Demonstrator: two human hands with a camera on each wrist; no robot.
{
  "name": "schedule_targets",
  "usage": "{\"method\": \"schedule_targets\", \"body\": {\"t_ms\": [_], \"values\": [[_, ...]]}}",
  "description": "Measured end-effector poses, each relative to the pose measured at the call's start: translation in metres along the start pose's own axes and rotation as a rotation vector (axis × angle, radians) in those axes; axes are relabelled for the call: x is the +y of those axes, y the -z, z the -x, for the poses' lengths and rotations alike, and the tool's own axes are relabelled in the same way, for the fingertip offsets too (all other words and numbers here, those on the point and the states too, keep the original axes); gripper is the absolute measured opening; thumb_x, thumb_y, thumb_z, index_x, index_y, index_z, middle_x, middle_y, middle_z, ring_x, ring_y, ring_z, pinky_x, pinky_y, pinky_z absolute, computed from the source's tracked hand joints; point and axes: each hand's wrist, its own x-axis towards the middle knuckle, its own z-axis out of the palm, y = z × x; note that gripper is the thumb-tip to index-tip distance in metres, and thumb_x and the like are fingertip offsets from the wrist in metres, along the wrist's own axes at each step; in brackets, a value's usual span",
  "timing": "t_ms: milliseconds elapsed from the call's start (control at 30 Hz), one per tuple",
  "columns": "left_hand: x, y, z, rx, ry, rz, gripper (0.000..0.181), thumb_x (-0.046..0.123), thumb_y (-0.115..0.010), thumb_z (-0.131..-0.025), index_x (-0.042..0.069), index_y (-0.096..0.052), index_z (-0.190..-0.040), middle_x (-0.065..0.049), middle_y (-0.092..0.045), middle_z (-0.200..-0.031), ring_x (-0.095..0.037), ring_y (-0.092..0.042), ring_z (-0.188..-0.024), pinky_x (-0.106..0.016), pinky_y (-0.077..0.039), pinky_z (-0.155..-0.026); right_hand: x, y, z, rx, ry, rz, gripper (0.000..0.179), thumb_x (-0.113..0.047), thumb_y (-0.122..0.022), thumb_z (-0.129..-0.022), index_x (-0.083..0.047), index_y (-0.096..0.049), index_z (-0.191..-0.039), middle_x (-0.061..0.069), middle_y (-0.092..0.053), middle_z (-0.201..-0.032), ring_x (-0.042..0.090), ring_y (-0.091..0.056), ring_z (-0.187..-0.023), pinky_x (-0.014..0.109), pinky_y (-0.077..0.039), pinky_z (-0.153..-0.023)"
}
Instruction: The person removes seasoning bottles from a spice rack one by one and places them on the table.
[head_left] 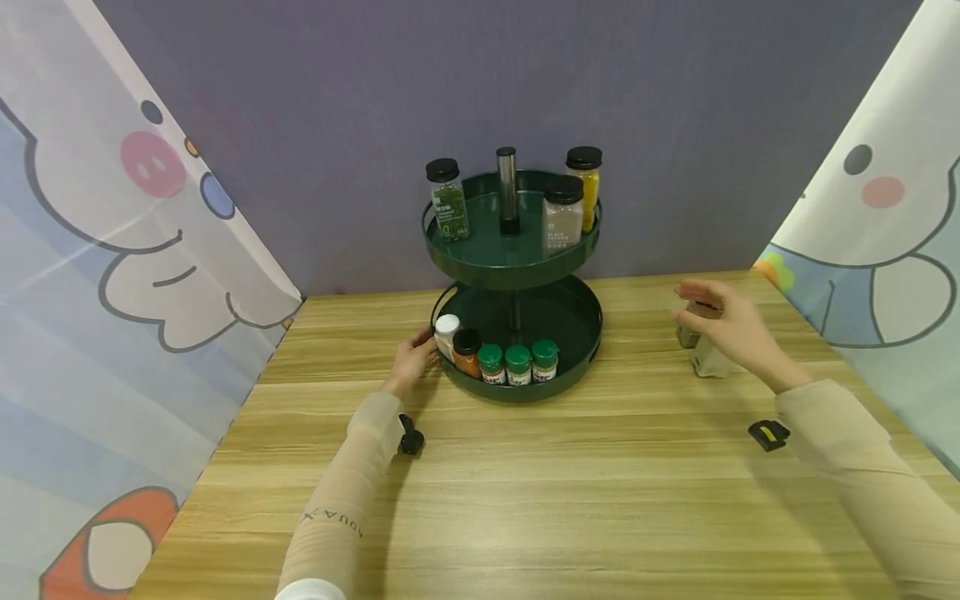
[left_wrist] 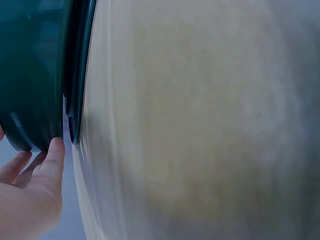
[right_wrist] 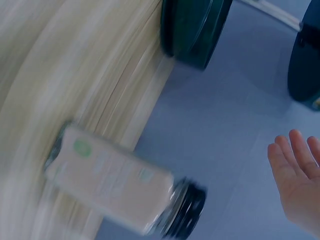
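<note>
- Left hand (head_left: 409, 362): fingers nearly straight, fingertips touching the outer wall of the lower tray (head_left: 501, 393).
- Green rack (head_left: 504, 275), middle of the desk (head_left: 585, 500): five small jars (head_left: 517, 364) along the lower tray's front left — three taller jars (head_left: 562, 227) above.
- Right hand (head_left: 726, 327): thumb and fingers apart — raised near two jars (head_left: 711, 360) on the desk.
</note>
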Motion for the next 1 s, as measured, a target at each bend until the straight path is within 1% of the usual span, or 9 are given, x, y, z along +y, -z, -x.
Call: {"method": "schedule_targets", "body": {"t_ms": [67,133,233,333,367,433,700,833,1000], "values": [[0.000,0.000,0.000,0.000,-0.002,-0.002,0.048,0.015,-0.046,-0.096,-0.003,-0.034,-0.139,-0.020,-0.037,-0.141,-0.029,-0.042,-0.126,-0.037,-0.038,-0.105,-0.006,-0.007,-0.001,-0.022,0.014,-0.003,0.060,-0.030,-0.061,-0.089,-0.002,-0.038,-0.137,0.019,-0.047,-0.133,-0.019,-0.042,-0.094,-0.003,-0.036,-0.080],[0.000,0.000,0.000,-0.004,-0.006,-0.005,0.048,0.015,-0.046,-0.096,-0.004,-0.033,-0.139,-0.021,-0.037,-0.141,-0.030,-0.042,-0.126,-0.037,-0.038,-0.105,-0.011,-0.015,-0.002,-0.043,0.042,-0.005,0.058,-0.028,-0.061,-0.089,-0.003,-0.039,-0.136,0.017,-0.048,-0.132,-0.012,-0.046,-0.101,0.000,-0.039,-0.084],[0.000,0.000,0.000,-0.006,-0.010,-0.011,0.048,0.015,-0.046,-0.096,-0.004,-0.034,-0.139,-0.021,-0.038,-0.141,-0.030,-0.042,-0.126,-0.037,-0.038,-0.105,-0.018,-0.028,-0.005,-0.089,0.103,-0.011,0.056,-0.025,-0.060,-0.090,-0.003,-0.038,-0.136,0.017,-0.048,-0.131,0.011,-0.050,-0.113,0.017,-0.044,-0.094],[0.000,0.000,0.000,-0.004,-0.007,-0.006,0.047,0.016,-0.047,-0.096,-0.003,-0.035,-0.138,-0.020,-0.038,-0.140,-0.029,-0.042,-0.126,-0.037,-0.038,-0.105,-0.024,-0.041,-0.006,-0.139,0.150,-0.038,0.056,-0.022,-0.061,-0.089,0.000,-0.038,-0.136,0.020,-0.047,-0.131,0.032,-0.047,-0.118,0.038,-0.040,-0.101],[0.000,0.000,0.000,-0.006,-0.010,-0.010,0.047,0.016,-0.046,-0.096,-0.003,-0.035,-0.138,-0.020,-0.038,-0.140,-0.029,-0.042,-0.126,-0.037,-0.038,-0.105,-0.025,-0.045,-0.007,-0.157,0.155,-0.049,0.057,-0.022,-0.061,-0.089,0.000,-0.038,-0.136,0.020,-0.046,-0.132,0.034,-0.046,-0.119,0.042,-0.039,-0.101],[0.000,0.000,0.000,-0.006,-0.010,-0.005,0.047,0.015,-0.046,-0.096,-0.004,-0.035,-0.138,-0.020,-0.038,-0.140,-0.030,-0.042,-0.126,-0.038,-0.038,-0.105,-0.028,-0.054,-0.008,-0.187,0.158,-0.061,0.058,-0.024,-0.063,-0.088,-0.001,-0.039,-0.136,0.020,-0.046,-0.132,0.034,-0.046,-0.120,0.045,-0.038,-0.102],[0.002,0.000,0.001,-0.002,-0.007,-0.014,0.047,0.015,-0.046,-0.096,-0.003,-0.035,-0.138,-0.020,-0.038,-0.140,-0.030,-0.042,-0.125,-0.038,-0.038,-0.105,-0.030,-0.085,-0.011,-0.285,0.158,-0.057,0.061,-0.027,-0.066,-0.085,-0.005,-0.040,-0.135,0.018,-0.049,-0.132,0.033,-0.046,-0.122,0.047,-0.038,-0.103],[0.002,0.000,0.001,-0.004,-0.011,-0.018,0.047,0.015,-0.045,-0.096,-0.004,-0.034,-0.138,-0.021,-0.038,-0.140,-0.031,-0.042,-0.126,-0.038,-0.038,-0.105,-0.032,-0.096,-0.011,-0.320,0.179,-0.075,0.063,-0.026,-0.066,-0.085,-0.003,-0.039,-0.136,0.020,-0.048,-0.132,0.034,-0.046,-0.122,0.048,-0.038,-0.102],[0.001,-0.001,0.001,0.002,-0.013,-0.019,0.047,0.016,-0.046,-0.096,-0.004,-0.035,-0.138,-0.021,-0.039,-0.140,-0.030,-0.042,-0.125,-0.038,-0.038,-0.105,-0.037,-0.108,-0.015,-0.350,0.182,-0.080,0.066,-0.027,-0.066,-0.085,-0.003,-0.036,-0.138,0.019,-0.047,-0.133,0.034,-0.045,-0.121,0.048,-0.039,-0.102]]}}
